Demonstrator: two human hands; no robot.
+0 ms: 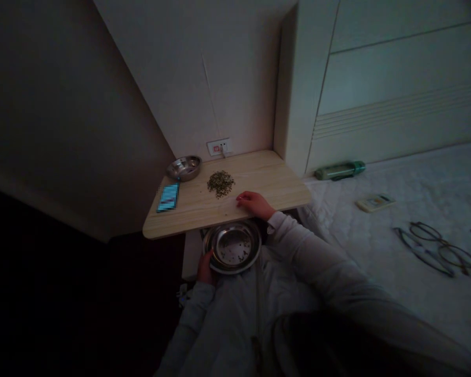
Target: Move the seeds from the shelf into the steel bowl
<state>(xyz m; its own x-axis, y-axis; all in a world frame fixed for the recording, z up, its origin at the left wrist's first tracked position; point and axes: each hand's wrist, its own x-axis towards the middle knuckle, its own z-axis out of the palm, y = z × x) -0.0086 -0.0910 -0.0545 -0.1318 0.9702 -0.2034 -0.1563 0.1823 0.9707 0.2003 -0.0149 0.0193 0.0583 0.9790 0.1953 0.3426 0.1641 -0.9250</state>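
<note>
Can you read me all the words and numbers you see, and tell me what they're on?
None can be read.
Phone: bright screen, too blocky to read.
Pale remote-like gadget: any marks are too small and blurred.
Green bottle: too dim to make out any label.
Metal bowl: no writing shows.

On bench point(259, 167), one bowl point(184, 166), one phone point(168, 198), one pile point(220, 183); below its near edge, one basin point(254, 246); right, one bottle point(337, 170).

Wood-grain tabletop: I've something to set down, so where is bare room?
Bare: right rear, between pile of small dark bits, right hand and right edge; front strip between smartphone and right hand, bar stray specks. Crowded: left side, where metal bowl and smartphone sit close.
</note>
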